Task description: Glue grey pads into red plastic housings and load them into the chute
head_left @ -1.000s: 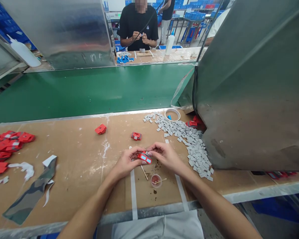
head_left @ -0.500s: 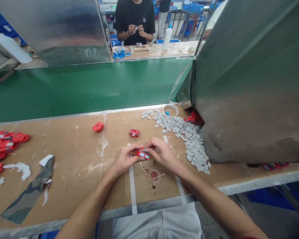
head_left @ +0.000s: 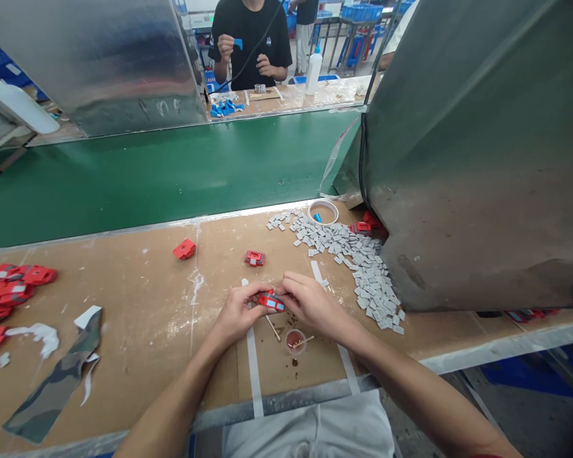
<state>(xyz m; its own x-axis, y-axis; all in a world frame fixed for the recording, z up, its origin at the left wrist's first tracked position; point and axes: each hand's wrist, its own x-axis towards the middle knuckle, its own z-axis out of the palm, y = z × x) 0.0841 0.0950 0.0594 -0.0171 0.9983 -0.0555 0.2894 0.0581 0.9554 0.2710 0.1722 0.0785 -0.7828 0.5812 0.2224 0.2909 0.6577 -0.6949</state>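
Note:
A small red toy car (head_left: 272,301) with pale blue windows is held over the brown work surface. My left hand (head_left: 239,310) grips its left end between thumb and fingers. At the upper right end, my right hand (head_left: 305,298) is closed with its fingertips pressed against the toy; whether a small piece is pinched there is hidden. Just below lie a wooden stick (head_left: 274,328) and a small clear cup (head_left: 295,339) of reddish liquid with another stick in it. Another red toy car (head_left: 254,257) sits beyond my hands.
Small grey rectangular pieces (head_left: 363,267) spread at the right, near a tape roll (head_left: 323,203) and a large metal panel (head_left: 482,191). Red parts (head_left: 9,283) pile up at far left, by a camouflage strip (head_left: 60,375). Across the green belt (head_left: 172,165), a co-worker (head_left: 251,44) handles a blue piece.
My right fingers have closed in over the toy's right end, covering the greyish spot seen there before. The co-worker's hands have separated, one now lifting a blue piece. The view has shifted slightly.

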